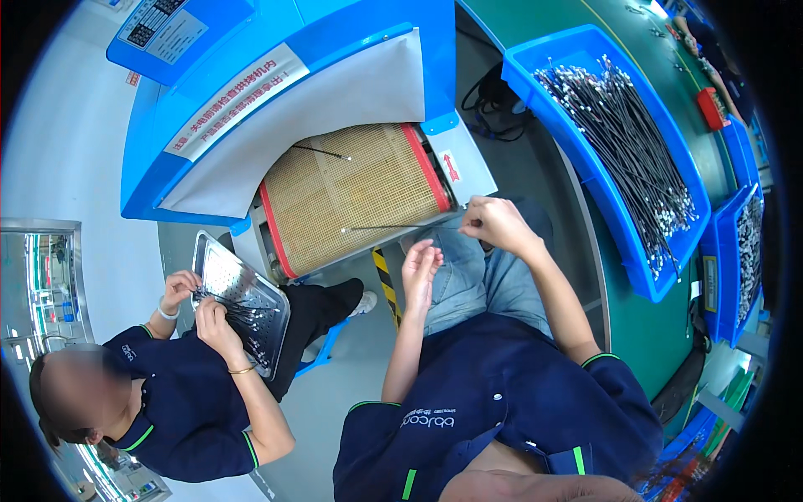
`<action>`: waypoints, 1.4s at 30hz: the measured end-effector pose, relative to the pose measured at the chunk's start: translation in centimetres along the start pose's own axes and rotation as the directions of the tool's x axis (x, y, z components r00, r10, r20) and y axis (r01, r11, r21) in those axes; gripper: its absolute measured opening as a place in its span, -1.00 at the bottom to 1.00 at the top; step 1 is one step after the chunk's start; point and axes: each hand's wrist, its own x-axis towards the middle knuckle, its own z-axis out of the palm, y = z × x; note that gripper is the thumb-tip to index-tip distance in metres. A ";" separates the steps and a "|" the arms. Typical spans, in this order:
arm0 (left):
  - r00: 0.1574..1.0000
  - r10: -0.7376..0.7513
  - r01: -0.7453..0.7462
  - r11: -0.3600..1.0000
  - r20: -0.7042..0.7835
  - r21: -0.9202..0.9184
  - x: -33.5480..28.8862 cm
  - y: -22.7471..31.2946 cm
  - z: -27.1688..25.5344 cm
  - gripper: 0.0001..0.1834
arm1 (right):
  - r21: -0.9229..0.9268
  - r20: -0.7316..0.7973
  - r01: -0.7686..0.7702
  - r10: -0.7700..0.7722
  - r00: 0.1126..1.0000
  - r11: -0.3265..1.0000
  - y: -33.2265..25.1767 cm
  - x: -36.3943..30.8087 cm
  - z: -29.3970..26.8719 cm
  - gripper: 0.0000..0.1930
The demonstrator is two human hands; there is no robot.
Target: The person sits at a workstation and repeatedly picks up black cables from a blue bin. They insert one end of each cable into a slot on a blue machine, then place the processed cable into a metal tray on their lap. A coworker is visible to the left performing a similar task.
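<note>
My right hand [498, 224] is closed in a pinch at the near right corner of a tan mesh conveyor belt [368, 188]. A thin black cable [389, 227] with a small pale end runs from its fingertips leftward across the belt's near edge. My left hand [421, 272] hangs just in front of the belt, below the cable, its fingers loosely bent and apart with nothing visible in them. Farther back on the belt lies another short black cable [324, 151], close to the white curtain [318, 109] of the blue machine [368, 29].
A blue bin [577, 163] full of black cables stands on the green table [602, 251] at right, with further blue bins [726, 276] beyond. On the left, a seated co-worker [184, 376] handles cables over a metal tray [280, 335]. A blue stool [322, 347] is beside them.
</note>
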 end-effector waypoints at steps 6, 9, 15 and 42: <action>0.978 -0.209 0.199 0.958 0.025 0.206 -1.1 -3.2 -2.8 -0.78 | 0.048 -0.076 0.003 0.001 0.997 0.999 0.8 5.7 3.7 -0.86; 0.958 -0.285 0.273 0.933 0.022 0.234 -1.9 -3.9 -3.1 -0.79 | 0.058 -0.101 -0.047 0.053 0.993 0.997 1.2 8.4 5.5 -0.86; 0.939 -0.338 0.314 0.914 0.057 0.258 -2.8 -4.6 -4.1 -0.79 | 0.075 -0.107 -0.113 0.121 0.987 0.991 1.7 11.9 7.8 -0.86; 0.932 -0.361 0.333 0.888 0.032 0.317 -2.0 -4.4 -4.6 -0.83 | 0.107 -0.826 -0.479 0.346 0.444 0.871 0.0 -6.9 -16.3 -0.86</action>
